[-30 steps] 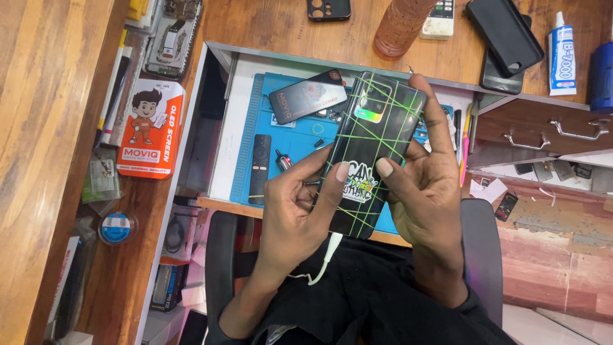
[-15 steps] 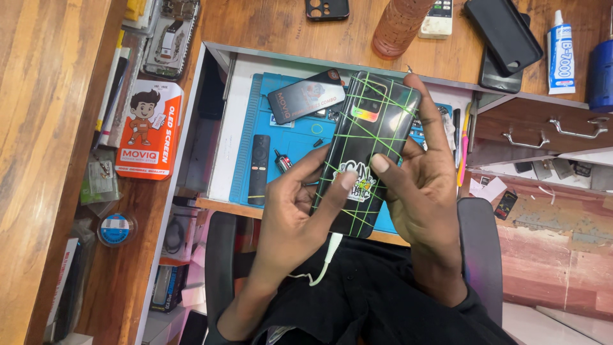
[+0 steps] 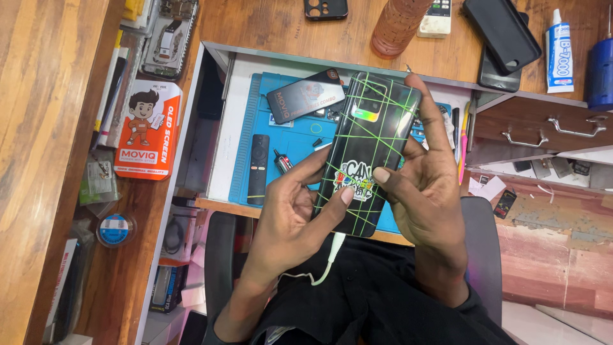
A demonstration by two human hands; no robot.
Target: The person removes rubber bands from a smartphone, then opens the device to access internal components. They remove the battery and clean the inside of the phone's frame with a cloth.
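A white cable [image 3: 329, 259] hung from the bottom edge of a black phone [image 3: 371, 150], which was held back-up over the person's lap and the near edge of the blue mat [image 3: 290, 144]; green bands crossed it, a sticker [image 3: 353, 179] sat low on its back; the left hand [image 3: 290, 214] had its grip clamped on the phone's left edge, the right hand [image 3: 424, 185] on its right edge, both thumbs pressing the back; beyond, on the mat, lay a black remote [image 3: 258, 167] and a dark flat box [image 3: 305, 96]; farther, on the wooden surface [image 3: 287, 29], stood a glue tube [image 3: 559, 43].
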